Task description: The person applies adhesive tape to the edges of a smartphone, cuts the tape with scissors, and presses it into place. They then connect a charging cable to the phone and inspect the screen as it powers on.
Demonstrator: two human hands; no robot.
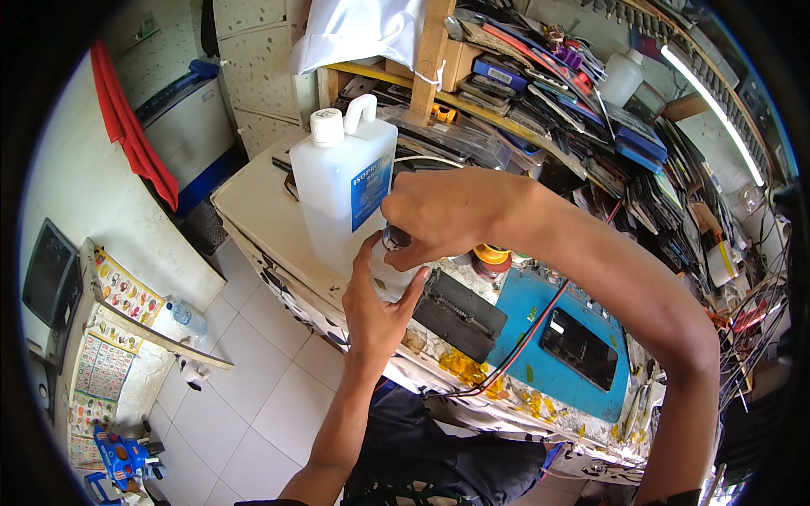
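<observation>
Near the left end of the workbench, both my hands meet around a small translucent bottle [391, 280] with a shiny dark round top [394, 239]. My left hand [375, 308] curls its thumb and fingers around the bottle's sides. From above, my right hand [439, 212] closes its fingers at the top; its grip is partly hidden. Just behind them stands a big white plastic jug [329, 198] with a blue label and a white cap. A dark clamp-like holder [460, 314] lies to the right of my left hand.
A black smartphone [580, 347] lies on a blue mat [527, 312]. Red and black wires [525, 341] cross the mat's edge, near crumpled amber film [464, 367]. A yellow spool [491, 255] sits under my right forearm. Shelves of stacked phone parts [540, 93] rise behind.
</observation>
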